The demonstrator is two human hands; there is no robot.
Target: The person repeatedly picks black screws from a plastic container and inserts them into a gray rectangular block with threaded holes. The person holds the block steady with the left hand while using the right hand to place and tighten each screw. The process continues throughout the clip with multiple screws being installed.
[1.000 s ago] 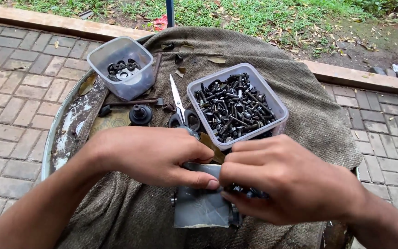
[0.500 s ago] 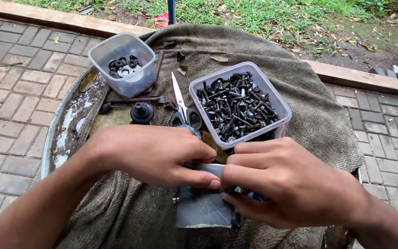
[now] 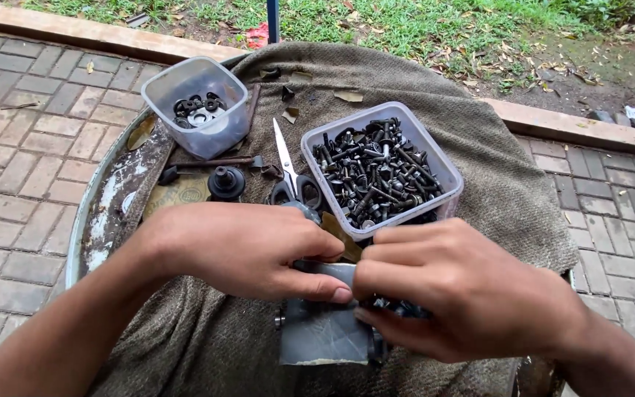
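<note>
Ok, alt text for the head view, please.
Two hands, left hand and right hand, meet over a grey sheet on a burlap-covered drum. Behind them sit a tub of dark bolts, scissors and a smaller tub of washers.

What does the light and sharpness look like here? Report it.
Head view: soft, even daylight with faint shadows and no harsh glare; the bolts tub and scissors are crisp; the left hand and right hand show no motion blur; edges bow slightly.

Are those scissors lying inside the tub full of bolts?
No, the scissors lie on the brown cloth beside the clear tub of bolts, not inside it.
</note>
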